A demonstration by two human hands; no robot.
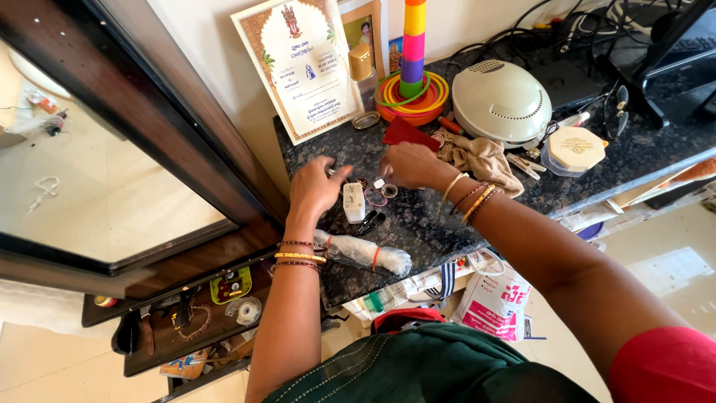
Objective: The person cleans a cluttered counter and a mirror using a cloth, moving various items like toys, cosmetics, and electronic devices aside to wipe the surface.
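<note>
A cluster of small items lies on the dark speckled counter point(418, 224) between the two hands: a white rectangular adapter point(353, 202), a pink ring point(376, 197), a small round clear piece point(389, 191) and a black clip-like item point(371, 222). They sit near the middle of the counter, close to its front edge.

The right hand point(410, 166) hovers over the ring and the round piece, its fingertips pinched narrow on something small and pale; what that piece is cannot be told. The left hand point(317, 186) rests just left of the adapter, fingers curled inward, grip narrow; whether it holds anything cannot be told. Both wrists carry bangles.

A clear plastic-wrapped roll point(363, 253) lies near the front edge, below the left wrist. A beige cloth point(483, 158) lies just right of the right hand, with a red card point(406, 133) behind it. Further back stand a framed certificate point(298, 67), a ring-stacking toy point(412, 86) and a round white device point(501, 101). A white lidded container point(573, 149) sits to the right.

Bare counter surface is limited to the strip in front of the hands. The counter ends at the wall on the left, beside a dark wooden frame point(149, 127).
</note>
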